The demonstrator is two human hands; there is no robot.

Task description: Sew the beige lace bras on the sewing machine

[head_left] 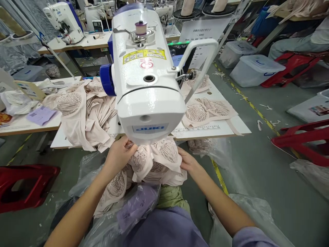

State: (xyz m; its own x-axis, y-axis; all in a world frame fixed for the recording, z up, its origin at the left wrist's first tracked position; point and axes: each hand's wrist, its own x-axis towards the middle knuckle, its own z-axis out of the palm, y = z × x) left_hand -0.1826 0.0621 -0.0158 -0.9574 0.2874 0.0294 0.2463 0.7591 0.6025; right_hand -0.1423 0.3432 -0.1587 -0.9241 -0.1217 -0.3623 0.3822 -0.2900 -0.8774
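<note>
A beige lace bra hangs at the front edge of the sewing table, under the head of a white sewing machine. My left hand is closed on its left side, thumb and fingers pinched close to the machine. At the other side my right hand grips the edge of the right cup, its fingertips partly behind the fabric. More beige bras lie below on my lap, beside a plastic bag holding a purple slip. The needle area is hidden behind the machine head.
Beige bras lie piled on the table's left, and another rests flat on the right by a printed ruler. Red stools, clear bins and plastic bags stand around on the floor. A seated person's leg shows at the upper right.
</note>
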